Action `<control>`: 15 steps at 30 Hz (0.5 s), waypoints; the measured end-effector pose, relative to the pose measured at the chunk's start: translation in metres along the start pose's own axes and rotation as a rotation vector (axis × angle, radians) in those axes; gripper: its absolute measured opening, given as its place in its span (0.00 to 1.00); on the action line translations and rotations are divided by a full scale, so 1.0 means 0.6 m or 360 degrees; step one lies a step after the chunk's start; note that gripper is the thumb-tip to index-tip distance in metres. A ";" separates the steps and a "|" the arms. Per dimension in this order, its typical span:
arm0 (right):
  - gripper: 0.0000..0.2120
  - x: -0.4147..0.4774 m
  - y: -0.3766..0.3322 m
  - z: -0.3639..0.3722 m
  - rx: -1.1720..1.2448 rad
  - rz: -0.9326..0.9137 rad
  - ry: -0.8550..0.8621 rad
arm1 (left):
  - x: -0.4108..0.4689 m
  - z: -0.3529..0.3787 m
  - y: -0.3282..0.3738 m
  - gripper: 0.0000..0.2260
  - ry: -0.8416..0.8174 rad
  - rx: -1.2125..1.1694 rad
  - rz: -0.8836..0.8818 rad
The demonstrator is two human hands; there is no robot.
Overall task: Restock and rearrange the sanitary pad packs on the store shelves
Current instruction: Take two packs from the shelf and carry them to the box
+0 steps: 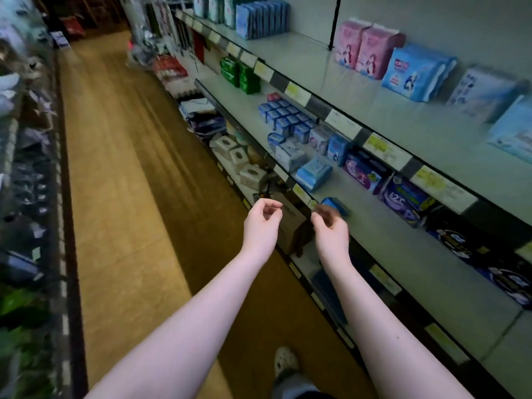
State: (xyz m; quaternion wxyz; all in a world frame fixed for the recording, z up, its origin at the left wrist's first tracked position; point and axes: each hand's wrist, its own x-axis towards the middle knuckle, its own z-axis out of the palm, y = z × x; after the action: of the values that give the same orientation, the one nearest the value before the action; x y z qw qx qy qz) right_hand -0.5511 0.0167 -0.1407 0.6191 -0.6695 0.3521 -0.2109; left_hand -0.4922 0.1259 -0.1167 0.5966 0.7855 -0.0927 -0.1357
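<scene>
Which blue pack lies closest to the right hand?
The small blue pack alone at the front edge of the shelf, just beyond the right hand; others sit farther off.

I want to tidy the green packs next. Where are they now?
In the head view, right of the aisle, the green packs stand stacked at the far end of the middle shelf, beyond the block of small blue packs.

Blue pad packs (288, 119) crowding middle shelf (374, 226)
</scene>
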 end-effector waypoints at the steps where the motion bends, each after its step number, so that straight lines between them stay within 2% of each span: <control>1: 0.10 0.025 -0.006 0.011 0.0003 0.0055 0.0001 | 0.027 0.003 0.006 0.05 -0.0007 0.0019 0.0007; 4: 0.09 0.095 -0.018 0.042 0.0020 0.0125 0.0072 | 0.093 0.020 0.014 0.05 -0.0034 0.0056 0.0021; 10: 0.10 0.187 -0.019 0.067 -0.0034 0.0007 0.0149 | 0.199 0.042 0.013 0.06 -0.0152 0.0143 0.0005; 15: 0.11 0.248 -0.016 0.082 -0.0079 0.0050 0.0389 | 0.293 0.061 0.018 0.10 -0.0306 0.0088 -0.0045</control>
State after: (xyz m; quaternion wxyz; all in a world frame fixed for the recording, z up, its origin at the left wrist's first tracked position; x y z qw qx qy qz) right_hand -0.4151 -0.0588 -0.1611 0.5581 -0.6484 0.4404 -0.2724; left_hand -0.3374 0.0353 -0.1334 0.5610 0.7863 -0.1422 -0.2164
